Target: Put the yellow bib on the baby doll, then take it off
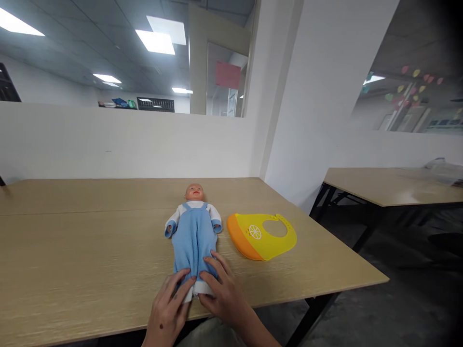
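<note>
A baby doll (195,231) in light blue overalls and a white top lies on its back on the table, head away from me. My left hand (168,303) rests on the lower part of one trouser leg near its white cuff, fingers apart. On the other leg lies my right hand (224,289), its fingers spread over the blue cloth and its thumb by the white cuff. The doll's feet are hidden. Right of the doll, untouched, is a yellow silicone bib (273,241) with an orange pocket and a white citrus-slice print.
The wooden table (90,255) ends at a white wall (126,149) with a window above it. Its right edge slants toward me. Across a gap on the right stands another table (390,185) with a clear plastic item (444,168) on it.
</note>
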A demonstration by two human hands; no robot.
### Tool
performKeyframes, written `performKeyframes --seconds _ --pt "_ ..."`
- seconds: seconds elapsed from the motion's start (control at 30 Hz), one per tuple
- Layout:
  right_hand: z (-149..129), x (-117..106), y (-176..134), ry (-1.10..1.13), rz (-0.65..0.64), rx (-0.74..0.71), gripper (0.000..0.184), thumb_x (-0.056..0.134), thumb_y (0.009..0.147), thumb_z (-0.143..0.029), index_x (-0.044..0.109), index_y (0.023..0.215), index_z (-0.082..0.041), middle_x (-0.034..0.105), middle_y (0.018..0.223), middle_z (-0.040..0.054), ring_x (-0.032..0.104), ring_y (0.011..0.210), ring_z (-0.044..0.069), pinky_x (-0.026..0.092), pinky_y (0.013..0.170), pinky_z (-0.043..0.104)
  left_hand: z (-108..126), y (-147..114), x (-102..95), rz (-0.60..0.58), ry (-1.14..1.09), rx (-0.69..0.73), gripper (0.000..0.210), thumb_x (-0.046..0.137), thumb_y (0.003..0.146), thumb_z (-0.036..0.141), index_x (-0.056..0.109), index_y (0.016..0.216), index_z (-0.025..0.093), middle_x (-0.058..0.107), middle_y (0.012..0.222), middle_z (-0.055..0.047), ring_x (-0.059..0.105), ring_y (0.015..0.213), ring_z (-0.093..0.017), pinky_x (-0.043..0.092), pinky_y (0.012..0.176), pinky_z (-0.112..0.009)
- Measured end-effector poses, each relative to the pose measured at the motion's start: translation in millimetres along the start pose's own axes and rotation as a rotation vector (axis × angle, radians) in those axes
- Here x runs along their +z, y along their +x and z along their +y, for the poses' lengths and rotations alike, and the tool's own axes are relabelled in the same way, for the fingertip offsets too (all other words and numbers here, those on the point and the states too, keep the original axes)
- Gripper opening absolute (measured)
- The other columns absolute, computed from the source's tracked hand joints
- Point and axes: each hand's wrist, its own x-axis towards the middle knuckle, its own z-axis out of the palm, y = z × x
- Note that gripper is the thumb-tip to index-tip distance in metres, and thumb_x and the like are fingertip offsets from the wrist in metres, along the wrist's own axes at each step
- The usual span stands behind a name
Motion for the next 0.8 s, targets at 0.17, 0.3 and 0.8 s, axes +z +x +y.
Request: performKeyframes --seconds 0.17,0.3,0.8 --pt "1 -11 -14 0.138 0.045 0.082 0.047 0.062 0.070 -0.019 0.056 0.116 -0.018 0.048 0.137 0.0156 0.042 0.131 0.031 0.043 0.104 0.049 3 -6 -3.1 -0.001 0.032 -0.060 0.045 0.050 0.087 0.010 0.050 0.130 0.024 0.053 0.129 -0.012 0.055 0.115 -0.023 0.049 0.094 -0.038" --pt "37 -32 -41 0.297 0.181 0.429 0.035 0.058 0.082 -0.024 0.059 0.117 -0.020 0.058 0.128 0.0135 0.055 0.120 0.025 0.049 0.099 0.044 2 -16 -9.3 0.083 0.076 -0.166 0.035 0.053 0.087 0.017 0.053 0.122 0.021 0.056 0.118 -0.012 0.058 0.108 -0.024 0.049 0.090 -0.037" --pt "173 -143 -79 0.904 0.835 1.471 0.022 0.064 0.064 -0.019 0.055 0.084 -0.019 0.063 0.073 0.0032 0.068 0.072 0.017 0.061 0.075 0.028 7 -20 -8.3 0.099 0.158 -0.333 0.011 0.053 0.084 0.024 0.055 0.094 0.021 0.062 0.096 -0.007 0.061 0.087 -0.021 0.047 0.075 -0.032"
